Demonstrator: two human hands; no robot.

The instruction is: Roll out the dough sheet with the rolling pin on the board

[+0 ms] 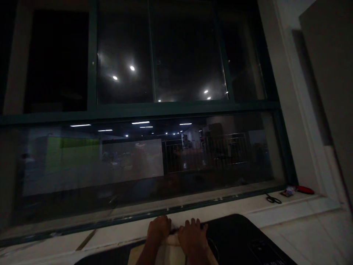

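Low in the head view, both my hands reach over the far edge of a black tabletop (228, 235). My left hand (159, 227) is closed, its fingers curled at the far end of a pale, flat, paper-like piece (171, 254); what its fingers grip is too dark to make out. On the right side of the same piece rests my right hand (193, 237), its fingers somewhat spread and pointing away from me. A small dark gap or object shows between the hands, blurred. The pale piece runs towards me between my forearms and leaves the view below.
Beyond the tabletop runs a light window sill (118, 235) below a dark green-framed window (165, 109). Black-handled scissors (273, 199), a small packet (288, 191) and a red object (305, 190) lie on the sill at right. A dark phone-like screen (266, 252) lies at the tabletop's right.
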